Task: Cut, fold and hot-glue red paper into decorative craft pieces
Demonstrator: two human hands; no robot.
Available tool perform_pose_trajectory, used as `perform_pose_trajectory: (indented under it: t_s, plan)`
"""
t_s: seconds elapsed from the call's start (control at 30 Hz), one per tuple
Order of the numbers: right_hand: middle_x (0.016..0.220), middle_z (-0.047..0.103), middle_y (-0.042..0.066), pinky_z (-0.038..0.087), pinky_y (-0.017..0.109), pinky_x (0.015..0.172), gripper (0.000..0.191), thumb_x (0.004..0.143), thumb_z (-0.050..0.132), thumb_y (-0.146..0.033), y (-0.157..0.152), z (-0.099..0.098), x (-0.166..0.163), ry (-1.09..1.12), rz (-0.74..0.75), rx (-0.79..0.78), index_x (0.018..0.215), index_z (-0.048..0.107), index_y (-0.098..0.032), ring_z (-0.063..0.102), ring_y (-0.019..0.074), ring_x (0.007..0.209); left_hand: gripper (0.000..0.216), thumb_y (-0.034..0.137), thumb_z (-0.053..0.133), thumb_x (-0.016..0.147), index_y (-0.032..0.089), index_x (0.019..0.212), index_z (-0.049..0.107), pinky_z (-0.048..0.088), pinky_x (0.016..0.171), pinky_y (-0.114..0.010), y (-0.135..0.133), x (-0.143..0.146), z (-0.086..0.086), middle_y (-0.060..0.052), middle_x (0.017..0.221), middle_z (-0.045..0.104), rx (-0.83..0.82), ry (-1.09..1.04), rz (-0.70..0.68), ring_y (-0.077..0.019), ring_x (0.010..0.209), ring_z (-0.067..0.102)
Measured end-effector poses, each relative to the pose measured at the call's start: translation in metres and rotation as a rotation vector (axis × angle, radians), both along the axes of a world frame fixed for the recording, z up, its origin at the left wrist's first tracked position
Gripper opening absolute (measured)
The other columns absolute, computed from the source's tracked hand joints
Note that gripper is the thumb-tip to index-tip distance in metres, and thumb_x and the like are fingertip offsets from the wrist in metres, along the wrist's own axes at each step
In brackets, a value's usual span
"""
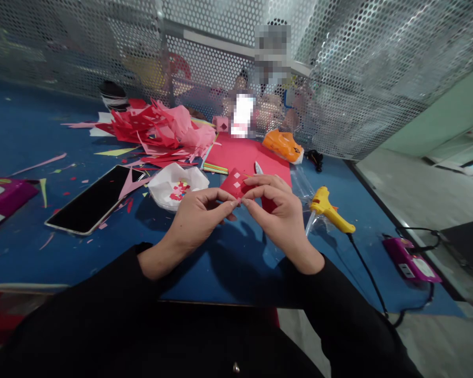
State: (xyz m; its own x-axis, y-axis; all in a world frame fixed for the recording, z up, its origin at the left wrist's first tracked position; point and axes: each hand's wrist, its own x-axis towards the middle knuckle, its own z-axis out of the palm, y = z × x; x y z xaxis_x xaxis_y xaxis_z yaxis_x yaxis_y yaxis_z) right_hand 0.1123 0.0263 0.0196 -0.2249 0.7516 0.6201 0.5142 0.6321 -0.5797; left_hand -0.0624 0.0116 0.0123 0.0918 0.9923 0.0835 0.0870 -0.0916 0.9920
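Note:
My left hand [199, 215] and my right hand [278, 210] meet above the blue table [31, 131], both pinched on a folded piece of red paper [236, 185] that has small diamond-shaped holes cut in it. The fingertips of both hands touch at the paper's near edge. Behind the paper lies a larger red sheet [244, 155] with a small blade-like tool [258, 168] on it. Black sleeves cover both my forearms.
A black phone [94, 199] lies at the left, beside a white dish of red scraps [177, 186]. Pink and red paper cuttings [153, 128] pile at the back. A yellow glue gun [331, 209], an orange object [283, 145] and purple devices [412, 262] sit at the right. Mesh panels stand behind, with a person beyond them.

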Motion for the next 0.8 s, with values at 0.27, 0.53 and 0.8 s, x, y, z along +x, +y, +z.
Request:
perform_pose_trajectory:
  t_s: [0.27,0.53,0.8]
  plan:
    - [0.104,0.076,0.006,0.047,0.048,0.101,0.010,0.085,0.066,-0.020,0.000,0.002,0.000,-0.001,0.040,-0.031,0.076,0.069,-0.025,0.067,0.0235,0.108,0.018,0.037,0.073,0.079,0.019,0.078,0.074,0.048,0.059,-0.025,0.001,0.000,0.000,-0.001,0.067,0.071,0.009,-0.008,-0.011,-0.0147,0.063,0.065]
    - [0.113,0.076,0.006,0.046,0.045,0.103,0.006,0.079,0.071,-0.024,0.006,0.006,0.010,0.278,-0.006,-0.358,0.073,0.072,-0.023,0.068,0.0247,0.115,0.019,0.038,0.074,0.077,0.019,0.079,0.074,0.051,0.060,-0.026,-0.001,0.001,0.002,-0.002,0.067,0.072,-0.025,0.004,0.000,-0.0154,0.062,0.067]
    - [0.063,0.064,-0.003,0.037,0.025,0.050,0.014,0.073,0.075,-0.033,0.010,0.011,0.018,0.368,0.085,-0.730,0.074,0.073,-0.020,0.050,0.0088,0.054,0.018,0.037,0.072,0.078,0.019,0.076,0.073,0.050,0.061,-0.025,-0.002,0.002,0.003,-0.002,0.067,0.073,0.018,0.071,-0.017,-0.0151,0.063,0.067]
